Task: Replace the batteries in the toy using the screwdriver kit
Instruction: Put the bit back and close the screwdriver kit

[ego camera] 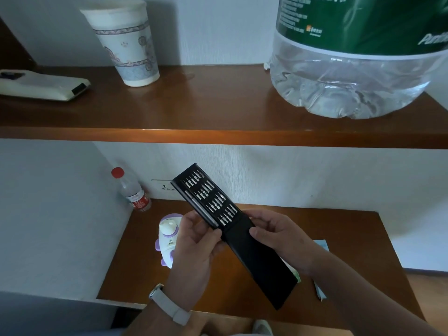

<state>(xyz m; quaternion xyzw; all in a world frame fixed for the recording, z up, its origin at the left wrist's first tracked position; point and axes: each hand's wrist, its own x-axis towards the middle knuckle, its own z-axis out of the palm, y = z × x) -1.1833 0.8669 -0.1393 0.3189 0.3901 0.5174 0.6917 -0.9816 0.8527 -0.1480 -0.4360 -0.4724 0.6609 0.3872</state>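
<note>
Head view: above the toy [167, 238], left hand [194, 246] grips the bit tray [208, 197]; right hand [278, 236] grips its sleeve [261, 263]. Hold tray level so no bits spill.

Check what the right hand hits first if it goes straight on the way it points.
The right hand points up-left and grips the black case. Straight on, it would probably meet the left hand, which holds the bit tray. Their relative depth is unclear from one view.

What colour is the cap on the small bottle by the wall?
The bottle cap is red; head view.
</note>
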